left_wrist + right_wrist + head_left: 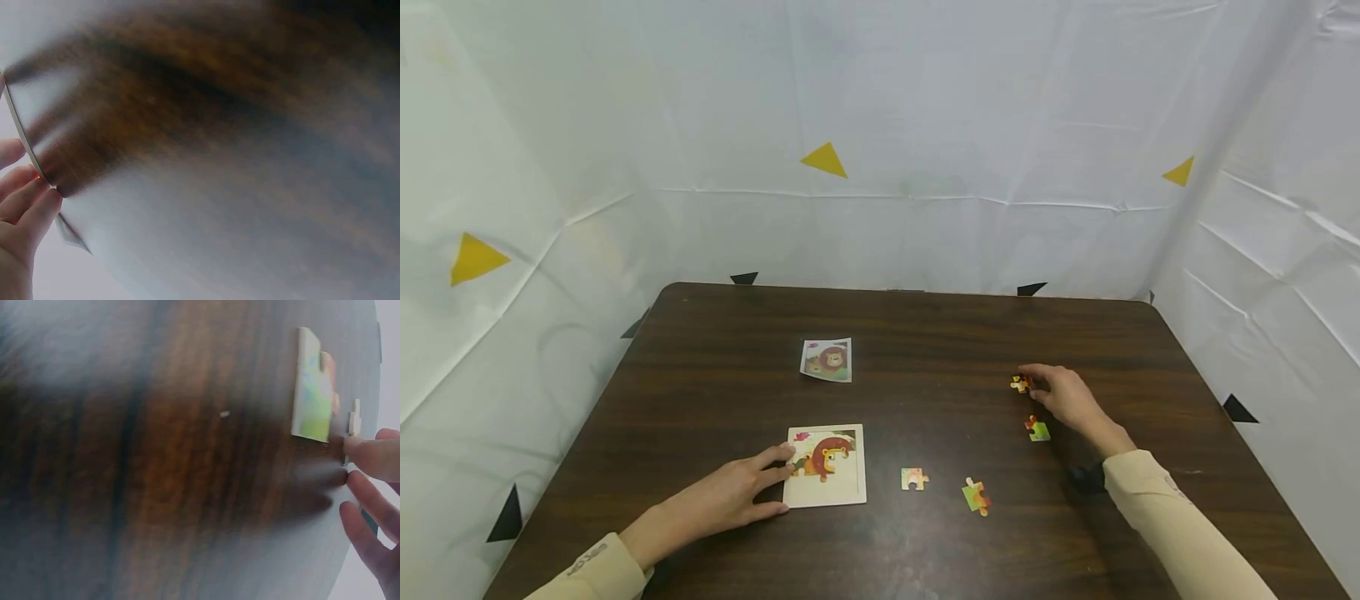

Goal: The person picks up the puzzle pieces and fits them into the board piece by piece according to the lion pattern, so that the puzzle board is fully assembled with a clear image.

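Note:
My left hand (pixel 741 496) lies at the left side of a square wooden puzzle tray (pixel 846 492), its fingertips and thumb touching that edge. Inside the tray, a few joined pieces form part of a lion picture (pixel 831 446). At the right, my right hand (pixel 1067 400) has thumb and fingers around a yellow and red puzzle piece (pixel 1021 383) on the table. In the right wrist view the thumb and a finger meet that piece (pixel 354 419), seen edge-on. Close by lies a green and red puzzle piece (pixel 1038 429), also large in the right wrist view (pixel 314 394).
Between the hands lie a pale puzzle piece (pixel 913 479) and a green and orange puzzle piece (pixel 976 497). Farther back is a small lion picture card (pixel 826 361). White sheeting (pixel 925 125) rises behind and beside the dark wooden table (pixel 925 333).

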`<state>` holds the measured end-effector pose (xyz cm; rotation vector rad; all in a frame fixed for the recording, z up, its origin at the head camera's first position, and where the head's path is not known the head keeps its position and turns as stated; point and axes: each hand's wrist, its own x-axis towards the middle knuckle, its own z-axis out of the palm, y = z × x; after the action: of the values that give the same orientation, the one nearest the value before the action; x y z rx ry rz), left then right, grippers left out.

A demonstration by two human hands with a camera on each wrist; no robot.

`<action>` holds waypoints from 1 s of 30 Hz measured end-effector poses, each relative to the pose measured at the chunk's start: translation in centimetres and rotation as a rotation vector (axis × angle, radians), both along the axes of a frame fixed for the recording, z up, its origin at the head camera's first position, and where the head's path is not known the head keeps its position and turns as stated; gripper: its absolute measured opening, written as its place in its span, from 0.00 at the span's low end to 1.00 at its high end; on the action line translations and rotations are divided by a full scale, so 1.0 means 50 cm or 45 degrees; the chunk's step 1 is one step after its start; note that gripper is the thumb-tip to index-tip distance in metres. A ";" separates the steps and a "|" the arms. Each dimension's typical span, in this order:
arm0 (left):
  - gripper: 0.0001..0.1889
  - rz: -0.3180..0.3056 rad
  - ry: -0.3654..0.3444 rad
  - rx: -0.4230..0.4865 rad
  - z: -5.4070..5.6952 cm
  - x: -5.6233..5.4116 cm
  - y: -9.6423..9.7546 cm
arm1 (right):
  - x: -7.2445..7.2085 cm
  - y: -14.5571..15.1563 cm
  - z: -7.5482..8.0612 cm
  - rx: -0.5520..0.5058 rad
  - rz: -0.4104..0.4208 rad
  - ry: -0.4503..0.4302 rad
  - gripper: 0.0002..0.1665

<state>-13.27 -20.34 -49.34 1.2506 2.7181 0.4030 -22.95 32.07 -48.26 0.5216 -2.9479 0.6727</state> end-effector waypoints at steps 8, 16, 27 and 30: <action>0.26 -0.008 0.020 0.012 -0.002 0.000 -0.001 | 0.002 -0.001 -0.014 0.058 -0.023 0.110 0.21; 0.26 -0.009 0.016 0.010 0.000 0.001 0.002 | 0.012 -0.005 -0.023 0.101 0.036 0.236 0.16; 0.26 0.004 -0.016 -0.005 0.001 0.000 0.002 | 0.017 -0.014 -0.016 0.022 0.061 0.334 0.14; 0.26 0.007 -0.024 -0.008 0.001 0.000 0.001 | 0.021 -0.021 -0.008 -0.035 0.074 0.384 0.13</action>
<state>-13.25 -20.27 -49.28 1.2313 2.7056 0.4044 -21.90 31.02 -48.67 0.6460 -2.6483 0.5807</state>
